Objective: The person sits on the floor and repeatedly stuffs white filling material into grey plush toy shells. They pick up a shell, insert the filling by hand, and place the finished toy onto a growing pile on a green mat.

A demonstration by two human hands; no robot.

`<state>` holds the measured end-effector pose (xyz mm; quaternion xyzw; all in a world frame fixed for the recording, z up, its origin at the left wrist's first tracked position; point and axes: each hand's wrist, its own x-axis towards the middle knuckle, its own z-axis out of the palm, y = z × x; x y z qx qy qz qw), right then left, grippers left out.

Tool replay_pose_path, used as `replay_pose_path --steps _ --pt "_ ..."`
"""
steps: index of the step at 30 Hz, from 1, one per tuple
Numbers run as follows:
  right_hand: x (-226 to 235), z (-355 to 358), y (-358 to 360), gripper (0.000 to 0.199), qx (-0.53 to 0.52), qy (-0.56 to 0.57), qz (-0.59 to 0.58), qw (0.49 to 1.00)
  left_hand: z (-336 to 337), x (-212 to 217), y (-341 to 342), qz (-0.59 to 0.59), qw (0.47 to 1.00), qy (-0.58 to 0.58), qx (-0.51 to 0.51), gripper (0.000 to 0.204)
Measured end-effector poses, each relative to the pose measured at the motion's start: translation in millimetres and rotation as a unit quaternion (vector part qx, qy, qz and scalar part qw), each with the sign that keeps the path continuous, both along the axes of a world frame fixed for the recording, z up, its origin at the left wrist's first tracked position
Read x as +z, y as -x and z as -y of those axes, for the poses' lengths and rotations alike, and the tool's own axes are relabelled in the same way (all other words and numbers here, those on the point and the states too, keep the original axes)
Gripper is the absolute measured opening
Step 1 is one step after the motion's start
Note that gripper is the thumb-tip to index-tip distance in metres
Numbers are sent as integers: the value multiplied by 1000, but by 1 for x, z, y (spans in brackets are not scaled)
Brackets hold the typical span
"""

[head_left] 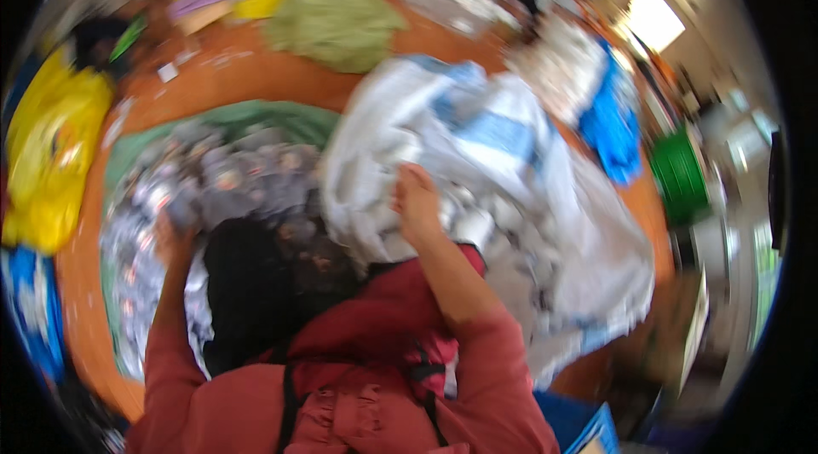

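Observation:
My left hand (175, 237) is down among a pile of small items in clear plastic wrapping (230, 173), heaped on a green sheet (294, 113). Blur hides its fingers. On the other side, my right hand (416, 200) is over the mouth of a big white woven sack (362, 147) with blue patches. Its fingers look curled closed; what they hold, if anything, I cannot make out. Inside the sack lie several white rounded pieces (474, 227), too blurred to name.
A yellow plastic bag (55, 156) stands at the far left. Ahead on the orange-brown floor (230, 79) lies an olive cloth or bag (336, 25). At the right are a blue bag (612, 126) and a green spool-like drum (679, 174). A blue box (588, 428) is close by my right side.

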<state>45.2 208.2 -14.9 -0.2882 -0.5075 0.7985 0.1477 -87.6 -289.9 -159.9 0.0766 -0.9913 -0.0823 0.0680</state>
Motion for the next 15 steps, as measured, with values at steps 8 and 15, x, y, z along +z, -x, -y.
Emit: replay_pose_path --steps 8,15 --pt "31 -29 -41 8 -110 -59 -163 979 4 20 1 -61 998 -1 25 88" --pt "-33 -106 -116 9 -232 -105 -42 966 12 37 0 -147 989 10 -8 77"
